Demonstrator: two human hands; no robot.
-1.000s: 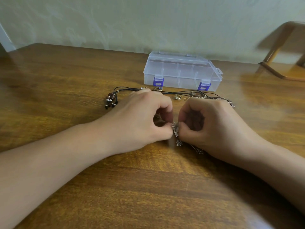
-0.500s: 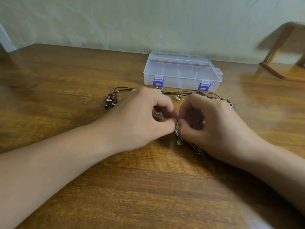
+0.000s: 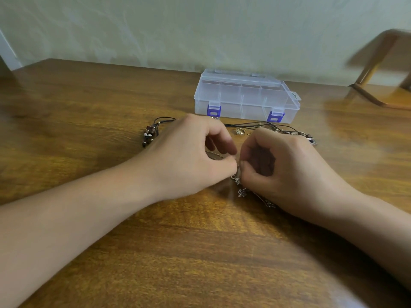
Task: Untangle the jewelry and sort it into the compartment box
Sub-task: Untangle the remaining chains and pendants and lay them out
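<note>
My left hand (image 3: 191, 154) and my right hand (image 3: 282, 167) meet at the middle of the wooden table (image 3: 89, 121), fingertips together, both pinching a thin silver chain with small charms (image 3: 242, 192) that trails under my right hand. Behind the hands lies a black cord necklace (image 3: 251, 125) with brown beads (image 3: 149, 134) at its left end and a small pendant (image 3: 312, 141) at the right. A gold ring (image 3: 239, 131) lies beside the cord. The clear compartment box (image 3: 246, 96) with blue latches stands closed beyond them.
A wooden chair (image 3: 378, 70) stands at the far right past the table's edge. A pale wall runs behind the table. Bare wood stretches to the left and in front of my arms.
My hands stay in place pinching the chain. My left fingers have shifted slightly up and toward the right hand.
</note>
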